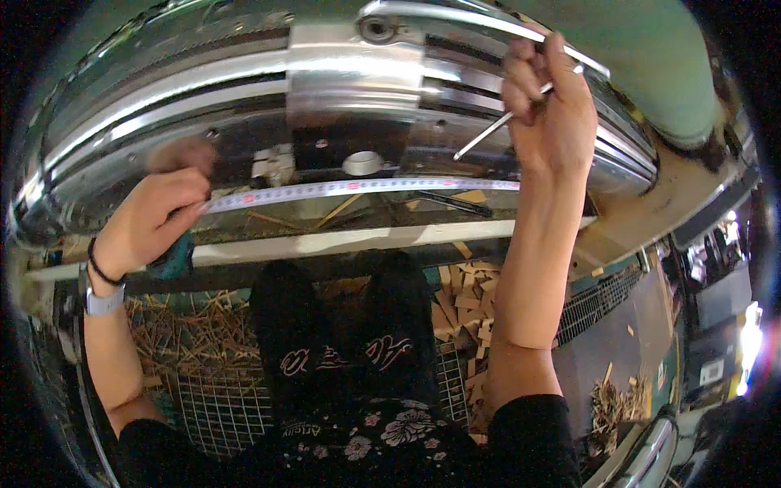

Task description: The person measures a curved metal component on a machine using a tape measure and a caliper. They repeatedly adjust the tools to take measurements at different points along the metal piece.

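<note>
My left hand is closed at the left end of a white measuring tape, fingers pinched at the strip; some fingers are blurred. The tape stretches right along the lower front of a shiny metal cylinder and passes out of sight at my right forearm. A teal object shows beneath my left hand; I cannot make out what it is. My right hand is raised over the cylinder's right side, fingers curled round a thin metal rod that points down to the left. Beside those fingers runs a long silver bar.
A pale rail crosses below the cylinder, with a dark slim tool lying behind it. Cardboard scraps and brown strips cover the grating underfoot. A green machine body stands at upper right.
</note>
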`<move>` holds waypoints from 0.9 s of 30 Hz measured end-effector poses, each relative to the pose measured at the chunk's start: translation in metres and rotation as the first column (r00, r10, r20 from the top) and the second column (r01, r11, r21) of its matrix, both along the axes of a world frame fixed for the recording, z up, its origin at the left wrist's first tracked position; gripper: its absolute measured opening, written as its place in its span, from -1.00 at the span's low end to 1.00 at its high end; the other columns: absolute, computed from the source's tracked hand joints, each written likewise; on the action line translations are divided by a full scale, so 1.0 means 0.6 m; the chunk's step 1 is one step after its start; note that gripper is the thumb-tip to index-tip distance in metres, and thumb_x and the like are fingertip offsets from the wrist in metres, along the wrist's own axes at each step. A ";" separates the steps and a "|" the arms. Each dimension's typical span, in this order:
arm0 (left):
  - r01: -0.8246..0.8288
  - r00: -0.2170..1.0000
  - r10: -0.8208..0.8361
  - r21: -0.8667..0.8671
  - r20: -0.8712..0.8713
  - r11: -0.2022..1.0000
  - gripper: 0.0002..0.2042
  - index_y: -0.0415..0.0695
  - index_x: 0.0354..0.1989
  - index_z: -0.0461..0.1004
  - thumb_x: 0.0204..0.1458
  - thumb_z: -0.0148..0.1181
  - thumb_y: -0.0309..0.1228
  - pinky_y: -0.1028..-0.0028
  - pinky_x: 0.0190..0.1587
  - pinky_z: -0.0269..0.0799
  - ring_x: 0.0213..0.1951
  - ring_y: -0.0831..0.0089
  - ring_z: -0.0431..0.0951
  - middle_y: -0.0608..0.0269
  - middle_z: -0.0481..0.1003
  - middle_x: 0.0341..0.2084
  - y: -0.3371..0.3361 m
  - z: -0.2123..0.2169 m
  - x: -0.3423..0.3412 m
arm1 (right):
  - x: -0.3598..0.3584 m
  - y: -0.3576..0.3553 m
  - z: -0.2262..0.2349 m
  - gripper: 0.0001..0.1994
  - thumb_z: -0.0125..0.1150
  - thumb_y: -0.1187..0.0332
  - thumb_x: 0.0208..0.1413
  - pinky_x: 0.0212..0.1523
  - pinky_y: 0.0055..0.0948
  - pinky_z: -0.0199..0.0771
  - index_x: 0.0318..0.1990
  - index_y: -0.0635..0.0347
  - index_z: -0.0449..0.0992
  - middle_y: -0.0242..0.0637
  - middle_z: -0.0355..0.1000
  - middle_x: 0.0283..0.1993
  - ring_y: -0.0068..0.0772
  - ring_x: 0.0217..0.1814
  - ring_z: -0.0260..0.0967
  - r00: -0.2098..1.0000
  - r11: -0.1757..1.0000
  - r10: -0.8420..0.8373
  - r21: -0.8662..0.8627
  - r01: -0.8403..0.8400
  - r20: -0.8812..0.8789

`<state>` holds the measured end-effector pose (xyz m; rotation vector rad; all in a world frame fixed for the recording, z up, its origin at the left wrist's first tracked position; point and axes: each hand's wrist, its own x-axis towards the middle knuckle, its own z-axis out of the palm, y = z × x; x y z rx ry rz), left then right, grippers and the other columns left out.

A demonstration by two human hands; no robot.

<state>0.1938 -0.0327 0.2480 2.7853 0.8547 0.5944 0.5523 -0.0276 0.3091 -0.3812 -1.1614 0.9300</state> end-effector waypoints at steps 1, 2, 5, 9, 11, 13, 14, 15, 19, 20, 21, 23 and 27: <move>-0.026 1.000 0.026 -0.036 -0.001 0.999 -0.88 -0.31 -0.50 0.21 -0.04 -0.02 -0.53 0.28 -0.41 0.20 -0.44 -0.01 0.25 0.00 0.22 -0.55 -0.001 0.002 0.006 | -0.007 -0.024 0.004 -0.75 -0.10 0.28 0.20 -0.67 -0.68 -0.12 -0.25 0.34 0.33 -0.34 0.25 -0.40 -0.71 -0.55 -0.04 0.997 0.999 -0.043 -0.019 0.044 0.066; -0.023 1.000 0.023 -0.038 -0.003 0.999 -0.88 -0.31 -0.50 0.22 -0.04 -0.02 -0.53 0.28 -0.41 0.20 -0.44 -0.01 0.25 0.00 0.23 -0.55 -0.003 0.003 0.008 | 0.003 -0.042 0.003 -0.74 -0.09 0.25 0.19 -0.67 -0.66 -0.07 -0.27 0.31 0.38 -0.37 0.26 -0.49 -0.67 -0.59 0.02 0.984 0.999 0.003 -0.039 0.004 0.177; -0.040 0.999 0.040 -0.036 -0.005 0.999 -0.89 -0.31 -0.50 0.22 -0.04 -0.02 -0.53 0.28 -0.42 0.21 -0.46 0.00 0.27 0.01 0.24 -0.54 -0.003 0.003 0.007 | 0.060 -0.097 0.017 -0.74 -0.08 0.25 0.18 -0.61 -0.63 0.10 -0.27 0.27 0.43 -0.42 0.30 -0.57 -0.64 -0.59 0.16 0.779 0.967 0.171 -0.253 -0.016 0.604; -0.049 0.999 0.049 -0.043 0.014 0.998 -0.89 -0.31 -0.51 0.23 -0.06 -0.01 -0.53 0.28 -0.43 0.21 -0.47 0.02 0.29 0.01 0.27 -0.53 0.000 -0.002 0.005 | 0.119 -0.143 0.027 -0.83 -0.02 0.38 0.15 -0.45 -0.61 0.22 -0.22 0.29 0.40 -0.42 0.27 -0.52 -0.62 -0.49 0.17 0.260 0.901 -0.246 0.121 0.417 0.934; -0.048 0.999 0.048 -0.027 0.014 0.998 -0.88 -0.31 -0.52 0.23 -0.07 0.00 -0.53 0.28 -0.43 0.21 -0.47 0.02 0.29 0.01 0.28 -0.53 -0.003 0.002 0.009 | 0.162 -0.140 0.034 -0.84 -0.04 0.40 0.15 -0.43 -0.59 0.18 -0.19 0.27 0.38 -0.43 0.21 -0.52 -0.59 -0.47 0.12 0.076 0.789 -0.402 0.303 0.535 0.913; -0.063 0.998 0.064 -0.031 0.012 0.998 -0.89 -0.32 -0.52 0.24 -0.07 0.00 -0.53 0.29 -0.43 0.22 -0.47 0.02 0.30 0.01 0.28 -0.53 -0.009 0.007 0.012 | 0.205 -0.123 0.041 -0.83 -0.05 0.38 0.16 -0.44 -0.56 0.18 -0.20 0.29 0.38 -0.39 0.22 -0.50 -0.57 -0.48 0.11 -0.005 0.743 -0.480 0.409 0.529 0.877; -0.065 0.998 0.065 -0.033 0.011 0.997 -0.89 -0.32 -0.52 0.25 -0.07 0.01 -0.53 0.29 -0.43 0.22 -0.47 0.03 0.30 0.00 0.28 -0.53 -0.009 0.007 0.014 | 0.220 -0.117 0.045 -0.82 -0.05 0.36 0.16 -0.44 -0.56 0.18 -0.20 0.30 0.38 -0.38 0.22 -0.50 -0.56 -0.48 0.11 -0.029 0.738 -0.483 0.425 0.524 0.875; -0.060 0.998 0.061 -0.035 0.030 0.998 -0.89 -0.32 -0.51 0.25 -0.08 0.01 -0.53 0.30 -0.43 0.22 -0.47 0.03 0.29 0.00 0.28 -0.53 -0.009 0.004 0.015 | 0.232 -0.111 0.048 -0.80 -0.06 0.35 0.17 -0.44 -0.55 0.18 -0.20 0.30 0.39 -0.37 0.23 -0.50 -0.56 -0.48 0.11 -0.053 0.733 -0.486 0.440 0.518 0.872; -0.064 0.997 0.066 -0.039 0.040 0.997 -0.89 -0.33 -0.50 0.26 -0.08 0.01 -0.53 0.32 -0.42 0.23 -0.48 0.04 0.28 0.01 0.27 -0.53 -0.009 0.004 0.013 | 0.255 -0.089 0.050 -0.76 -0.07 0.30 0.18 -0.45 -0.54 0.18 -0.22 0.31 0.41 -0.35 0.24 -0.51 -0.55 -0.49 0.11 -0.058 0.732 -0.453 0.408 0.546 0.890; -0.061 0.998 0.062 -0.039 0.027 0.997 -0.89 -0.33 -0.50 0.26 -0.08 0.01 -0.53 0.32 -0.42 0.23 -0.48 0.04 0.28 0.01 0.27 -0.53 -0.008 0.005 0.013 | 0.258 -0.087 0.050 -0.76 -0.07 0.30 0.18 -0.45 -0.54 0.18 -0.22 0.31 0.41 -0.36 0.24 -0.52 -0.55 -0.49 0.11 -0.059 0.735 -0.452 0.409 0.541 0.890; -0.067 0.997 0.068 -0.039 0.028 0.997 -0.89 -0.33 -0.50 0.26 -0.09 0.01 -0.53 0.33 -0.41 0.22 -0.48 0.05 0.28 0.01 0.27 -0.52 -0.007 0.004 0.013 | 0.262 -0.085 0.050 -0.76 -0.07 0.29 0.18 -0.45 -0.54 0.18 -0.22 0.31 0.42 -0.36 0.24 -0.53 -0.55 -0.49 0.12 -0.061 0.737 -0.451 0.411 0.536 0.890; -0.092 0.995 0.093 -0.036 0.023 0.995 -0.89 -0.33 -0.51 0.25 -0.09 0.01 -0.53 0.34 -0.41 0.22 -0.47 0.06 0.28 0.02 0.27 -0.52 -0.012 0.003 0.010 | 0.266 -0.077 0.047 -0.75 -0.06 0.28 0.18 -0.44 -0.54 0.18 -0.22 0.30 0.42 -0.37 0.24 -0.54 -0.55 -0.48 0.12 -0.063 0.740 -0.447 0.409 0.535 0.892; -0.065 0.998 0.065 -0.027 0.013 0.998 -0.88 -0.33 -0.52 0.24 -0.09 0.00 -0.53 0.34 -0.41 0.22 -0.47 0.07 0.28 0.03 0.26 -0.53 -0.007 0.002 0.006 | 0.290 -0.066 0.050 -0.74 -0.06 0.26 0.19 -0.43 -0.55 0.17 -0.22 0.29 0.43 -0.41 0.24 -0.53 -0.56 -0.48 0.11 -0.039 0.736 -0.450 0.396 0.549 0.892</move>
